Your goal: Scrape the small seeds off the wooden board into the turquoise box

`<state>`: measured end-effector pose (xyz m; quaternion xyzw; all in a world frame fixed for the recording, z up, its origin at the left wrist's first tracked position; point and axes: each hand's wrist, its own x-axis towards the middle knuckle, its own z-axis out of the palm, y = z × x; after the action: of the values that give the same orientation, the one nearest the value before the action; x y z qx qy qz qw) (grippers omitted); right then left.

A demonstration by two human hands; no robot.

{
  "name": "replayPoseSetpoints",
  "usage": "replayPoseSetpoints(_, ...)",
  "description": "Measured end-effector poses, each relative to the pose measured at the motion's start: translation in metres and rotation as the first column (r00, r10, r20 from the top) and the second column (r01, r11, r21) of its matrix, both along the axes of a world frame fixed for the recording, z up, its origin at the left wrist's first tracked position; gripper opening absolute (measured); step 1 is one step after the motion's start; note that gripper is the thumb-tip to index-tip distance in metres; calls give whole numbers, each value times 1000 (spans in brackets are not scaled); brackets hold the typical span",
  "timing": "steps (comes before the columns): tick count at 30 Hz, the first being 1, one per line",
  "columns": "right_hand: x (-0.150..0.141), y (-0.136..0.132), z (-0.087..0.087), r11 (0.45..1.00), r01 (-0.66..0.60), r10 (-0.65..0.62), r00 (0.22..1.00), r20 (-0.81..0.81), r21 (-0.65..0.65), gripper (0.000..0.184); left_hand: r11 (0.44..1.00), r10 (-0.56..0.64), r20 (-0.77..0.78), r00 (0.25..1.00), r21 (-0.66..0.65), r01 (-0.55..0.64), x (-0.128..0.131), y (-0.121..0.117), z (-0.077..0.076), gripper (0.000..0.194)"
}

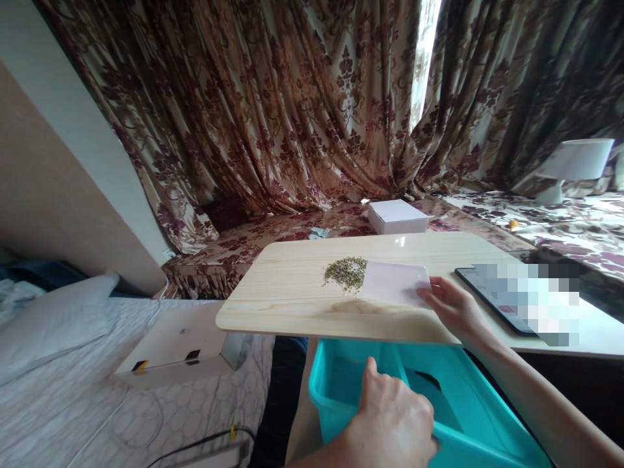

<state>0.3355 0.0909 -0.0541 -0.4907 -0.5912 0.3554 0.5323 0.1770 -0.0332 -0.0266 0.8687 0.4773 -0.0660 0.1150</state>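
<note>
Heap: greenish seeds or dried bits [345, 273] lie together on the wooden board [287, 266], near its middle, with stray specks toward 6 and 7 o'clock.
Card: pale and flat [396, 281], on the board at the heap's 3 o'clock side, its left edge touching the bits.
Right hand [451, 304]: pinching the card's right end between thumb and fingers.
Left hand [397, 413]: curled over the near rim of the teal bin [487, 445], apparently gripping it.
Progress: gathering looks well along, with most bits in one loose patch; the fringe remains scattered, and the patch is on the board rather than in the bin.
Bin: below the board's near edge, at 5 o'clock from the heap, split by a divider [402, 364]; a dark item [429, 378] shows in the right compartment.
Edges: rounded board corners at 8 and 10 o'clock; the near edge overhangs the bin's far part.
Room: sideways travel looks widest toward 9 o'clock; toward 3, a tablet [497, 299] sits just beyond the right hand.
Beyond: a white box [397, 218] stands past the far edge, at 1 o'clock.
</note>
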Motion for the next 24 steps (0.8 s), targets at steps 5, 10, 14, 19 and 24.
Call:
replayPoseSetpoints(5, 3, -2, -4, 1000, 0, -1, 1000, -12, -31, 44, 1000, -8, 13, 1000, 18, 8, 1, 1, -8, 19)
replayPoseSetpoints(10, -9, -8, -4, 995, -70, 70, 998, -6, -70, 42, 1000, -4, -12, 1000, 16, 4, 2, 0, -11, 21)
replayPoseSetpoints(14, -13, -6, -3, 992, -106, 105, 994, -16, -67, 44, 1000, -2, -10, 1000, 18, 2, 0, 0, -10, 19)
replayPoseSetpoints(19, -11, 4, -5, 999, -8, 10, 999, 35, -36, 41, 1000, 2, 21, 1000, 24, -2, -2, 0, -10, 20)
replayPoseSetpoints(24, -17, 8, -8, 996, -76, 78, 996, 39, -44, 45, 999, 2, 10, 1000, 48, -3, -1, 1, -13, 19)
